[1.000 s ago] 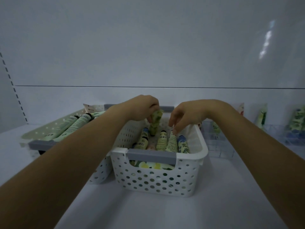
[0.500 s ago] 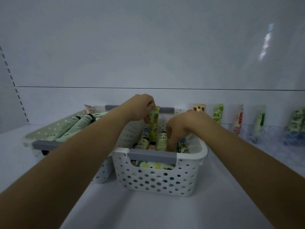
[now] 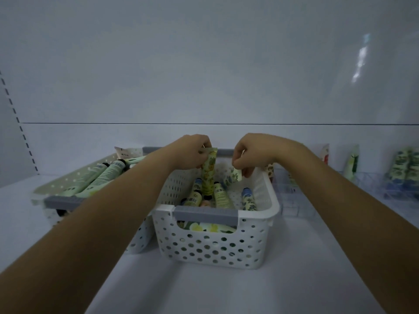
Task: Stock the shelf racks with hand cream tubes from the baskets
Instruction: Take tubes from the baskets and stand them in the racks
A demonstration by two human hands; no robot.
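A white perforated basket (image 3: 215,245) with grey handles sits in the middle of the shelf and holds several hand cream tubes (image 3: 221,196). My left hand (image 3: 189,152) pinches the crimped end of a yellow-green tube (image 3: 208,175) that hangs cap-down over the basket. My right hand (image 3: 251,152) grips a second, green-patterned tube (image 3: 231,177) by its end, lifted above the others. Clear racks (image 3: 294,196) to the right hold upright tubes (image 3: 351,164).
A second white basket (image 3: 63,200) on the left holds long pale green tubes (image 3: 102,175). More patterned tubes (image 3: 403,166) stand at the far right. The shelf's back wall rises behind, with a slotted upright (image 3: 20,125) at the left.
My right hand reached down into the basket and has come up holding a green-patterned tube. My left hand has kept its tube raised.
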